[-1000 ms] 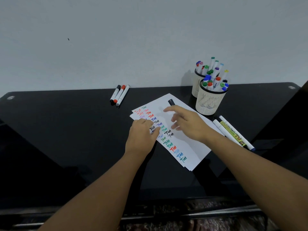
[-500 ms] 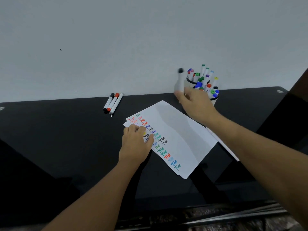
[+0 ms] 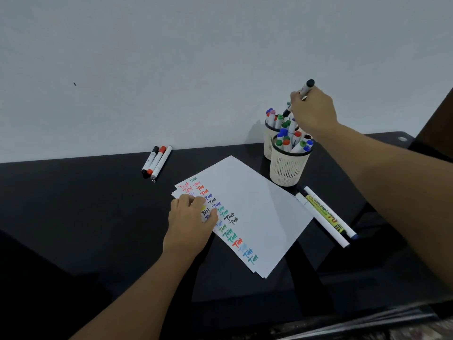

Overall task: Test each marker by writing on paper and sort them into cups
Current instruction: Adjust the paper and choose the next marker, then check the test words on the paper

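Right hand (image 3: 315, 111) is raised over the far cup (image 3: 269, 138), at the far right of the counter (image 3: 73, 217). Its fingers are curled round a black-capped marker (image 3: 304, 90), which they grip at mid-barrel. The marker's long axis is tilted: the capped end points up and to the right, clear of the hand, while the dark lower end points down and left toward the mouth of the far cup, just above the markers standing there. The near cup (image 3: 289, 165) stands directly in front of the far one, touching or nearly so; both are crowded with capped markers. Judgement: the coming move is a short drop into the far cup, and a free slot among the packed caps is the point of risk.

Left hand (image 3: 191, 224) rests on the near left edge of the paper (image 3: 257, 204), fingers bent, pressing the sheet down; it holds nothing. The paper carries a diagonal column of coloured test words.

Three markers (image 3: 157, 161) lie together at the far left, well apart from both hands. Further pens (image 3: 326, 214) lie beside the paper's right edge, beneath the right forearm.
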A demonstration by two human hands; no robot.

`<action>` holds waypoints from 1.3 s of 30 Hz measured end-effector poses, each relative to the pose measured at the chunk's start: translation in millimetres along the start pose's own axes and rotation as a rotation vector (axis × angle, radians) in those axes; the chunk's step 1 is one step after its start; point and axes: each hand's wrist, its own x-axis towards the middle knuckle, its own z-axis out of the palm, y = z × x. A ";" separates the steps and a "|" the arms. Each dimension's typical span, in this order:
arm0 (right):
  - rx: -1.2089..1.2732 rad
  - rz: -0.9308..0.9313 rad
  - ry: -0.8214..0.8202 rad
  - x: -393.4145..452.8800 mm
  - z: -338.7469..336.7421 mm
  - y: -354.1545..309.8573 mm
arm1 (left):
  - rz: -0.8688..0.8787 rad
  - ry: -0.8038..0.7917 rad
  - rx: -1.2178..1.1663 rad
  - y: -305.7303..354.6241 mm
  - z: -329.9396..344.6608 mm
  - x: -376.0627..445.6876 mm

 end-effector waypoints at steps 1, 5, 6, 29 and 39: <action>-0.035 -0.012 -0.002 2.9 1.5 1.8 | 0.002 0.001 -0.001 -0.3 0.1 0.1; -0.087 -0.006 -0.043 12.5 6.2 6.0 | 0.007 0.013 -0.007 -1.3 0.9 0.2; -0.079 -0.007 -0.053 14.0 6.4 6.1 | 0.008 0.017 -0.010 -1.6 1.0 0.3; -0.433 -0.192 0.065 -4.7 16.4 -8.9 | 0.007 0.015 -0.024 0.2 0.1 0.6; -0.158 -0.471 -0.149 -121.1 60.3 -36.3 | -0.018 0.004 -0.053 -0.1 -0.3 0.7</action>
